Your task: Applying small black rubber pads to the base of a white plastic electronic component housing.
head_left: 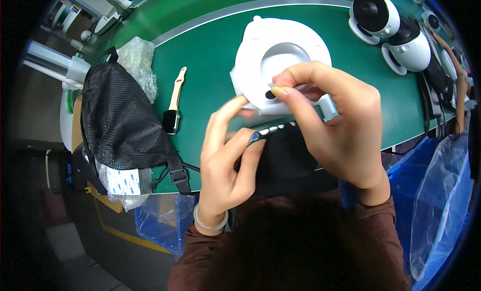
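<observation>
Right hand arched, pinched over white base; left hand pinching dark strip

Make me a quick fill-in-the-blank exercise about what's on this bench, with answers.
1. The hand that pinches a dark strip with white marks is the person's ____ one.
2. In this view, the right hand has fingertips overlapping a round housing coloured ____.
3. Between the black mesh bag and the housing lies a ____ with a pale strap.
4. The tabletop is ____ in colour.

Missing words: left; white; watch; green.
</observation>
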Demonstrator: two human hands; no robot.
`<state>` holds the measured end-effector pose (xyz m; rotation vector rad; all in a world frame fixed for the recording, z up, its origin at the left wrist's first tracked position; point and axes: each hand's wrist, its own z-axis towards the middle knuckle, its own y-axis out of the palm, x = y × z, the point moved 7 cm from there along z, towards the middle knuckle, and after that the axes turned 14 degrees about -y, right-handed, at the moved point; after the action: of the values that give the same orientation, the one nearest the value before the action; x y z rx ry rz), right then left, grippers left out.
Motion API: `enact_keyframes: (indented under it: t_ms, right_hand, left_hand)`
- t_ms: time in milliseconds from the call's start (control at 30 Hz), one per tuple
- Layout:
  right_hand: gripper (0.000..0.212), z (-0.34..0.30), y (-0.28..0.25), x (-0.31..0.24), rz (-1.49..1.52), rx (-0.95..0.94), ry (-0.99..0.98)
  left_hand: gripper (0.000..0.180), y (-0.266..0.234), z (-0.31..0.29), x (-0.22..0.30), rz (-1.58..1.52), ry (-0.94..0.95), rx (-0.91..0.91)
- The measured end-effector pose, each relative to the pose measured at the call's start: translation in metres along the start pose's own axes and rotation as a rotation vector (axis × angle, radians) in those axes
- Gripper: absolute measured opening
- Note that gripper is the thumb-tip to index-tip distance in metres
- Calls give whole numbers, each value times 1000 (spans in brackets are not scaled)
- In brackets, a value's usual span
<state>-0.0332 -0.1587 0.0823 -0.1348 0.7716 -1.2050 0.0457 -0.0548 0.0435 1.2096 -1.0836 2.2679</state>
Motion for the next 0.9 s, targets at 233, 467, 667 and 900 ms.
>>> enact_keyframes:
  t_ms: [233,467,667,900]
  right_hand:
    - [5,4,8,-5,-28,4,-25]
    - [4,0,14,-2,-36,26,46]
    - [5,0,13,-4,-50,41,36]
    - [5,-2,18,-5,-108,13,20]
  left_hand:
    - [11,-1,3,7,134,100,49]
    - [14,0,4,2,86,94,49]
    - [14,-1,4,3,84,98,48]
    - [13,0,2,1,105,127,58]
